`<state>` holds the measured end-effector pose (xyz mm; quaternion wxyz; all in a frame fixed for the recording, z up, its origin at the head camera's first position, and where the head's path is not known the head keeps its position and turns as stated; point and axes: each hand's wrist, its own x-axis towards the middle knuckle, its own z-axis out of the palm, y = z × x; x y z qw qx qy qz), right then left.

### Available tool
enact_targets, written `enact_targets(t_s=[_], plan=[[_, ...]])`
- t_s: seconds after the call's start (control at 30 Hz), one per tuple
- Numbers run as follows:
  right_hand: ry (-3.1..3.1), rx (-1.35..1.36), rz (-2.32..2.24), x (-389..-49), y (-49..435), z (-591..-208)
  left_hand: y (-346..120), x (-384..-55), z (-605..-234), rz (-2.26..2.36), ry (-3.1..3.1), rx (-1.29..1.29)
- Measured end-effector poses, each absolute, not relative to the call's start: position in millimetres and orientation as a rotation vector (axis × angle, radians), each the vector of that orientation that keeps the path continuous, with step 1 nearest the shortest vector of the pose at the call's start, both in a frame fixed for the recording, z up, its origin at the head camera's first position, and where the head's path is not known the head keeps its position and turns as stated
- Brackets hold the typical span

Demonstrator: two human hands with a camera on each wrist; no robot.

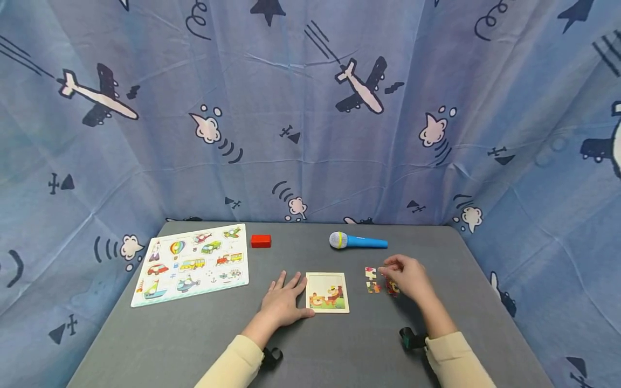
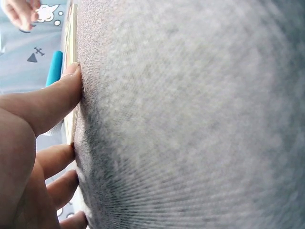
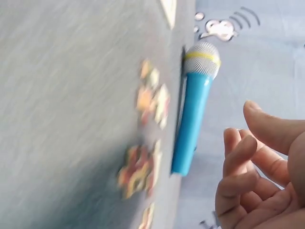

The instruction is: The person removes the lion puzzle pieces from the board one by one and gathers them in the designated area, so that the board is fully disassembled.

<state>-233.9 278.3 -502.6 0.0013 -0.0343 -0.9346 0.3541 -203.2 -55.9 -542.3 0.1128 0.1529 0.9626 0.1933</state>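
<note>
A small square jigsaw puzzle board (image 1: pixel 318 282) lies on the table, its lower part filled with a cartoon animal picture. My left hand (image 1: pixel 283 303) rests flat beside it with fingers spread, the thumb (image 2: pixel 66 90) and a fingertip right at its edge. To the right lie several loose jigsaw pieces (image 1: pixel 373 287), some under my right hand (image 1: pixel 405 276). In the right wrist view that hand hovers with loosely bent fingers, the thumb (image 3: pixel 267 125) apart from them and nothing between. The loose pieces (image 3: pixel 136 172) look blurred there.
A blue toy microphone (image 1: pixel 364 242) lies behind the loose pieces. A red block (image 1: pixel 261 241) sits at the back, next to a large picture board (image 1: pixel 194 291) of vehicles on the left. A printed blue curtain (image 1: pixel 310 134) hangs behind the grey table (image 1: pixel 335 350).
</note>
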Motion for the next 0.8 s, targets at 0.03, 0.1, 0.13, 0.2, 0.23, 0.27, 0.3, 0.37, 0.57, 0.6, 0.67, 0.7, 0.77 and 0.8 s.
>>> enact_targets(t_s=[0.03,0.1,0.13,0.2,0.23,0.27,0.3,0.37,0.57,0.6,0.67,0.7,0.77,0.8], plan=[[-2.923,-0.088,1.125,-234,274,-501,-56,-203,-542,0.565,2.827,0.45],[-2.905,-0.041,1.144,-234,266,-498,-56,-203,-542,0.567,2.827,0.45],[-2.898,-0.022,1.161,-235,262,-497,-56,-203,-542,0.569,2.829,0.449],[-2.888,0.014,1.186,-235,254,-497,-56,-203,-543,0.57,2.832,0.449],[-2.886,0.027,1.191,-235,250,-497,-56,-202,-543,0.569,2.833,0.451],[-2.883,0.042,1.192,-234,247,-497,-56,-203,-543,0.573,2.832,0.453],[-2.883,0.054,1.207,-234,243,-498,-56,-203,-543,0.571,2.832,0.456],[-2.889,0.059,1.206,-233,237,-500,-55,-203,-543,0.577,2.83,0.459],[-2.918,0.065,1.243,-231,217,-509,-55,-202,-545,0.588,2.832,0.451],[-2.918,0.07,1.253,-231,214,-511,-56,-202,-545,0.586,2.833,0.45],[-2.913,0.078,1.275,-231,207,-514,-56,-202,-545,0.592,2.833,0.448],[-2.915,0.083,1.284,-231,204,-515,-56,-202,-545,0.592,2.833,0.447],[-2.932,0.104,1.295,-231,198,-519,-55,-203,-545,0.586,2.833,0.444],[-2.943,0.122,1.303,-230,196,-520,-55,-203,-545,0.583,2.832,0.443]])
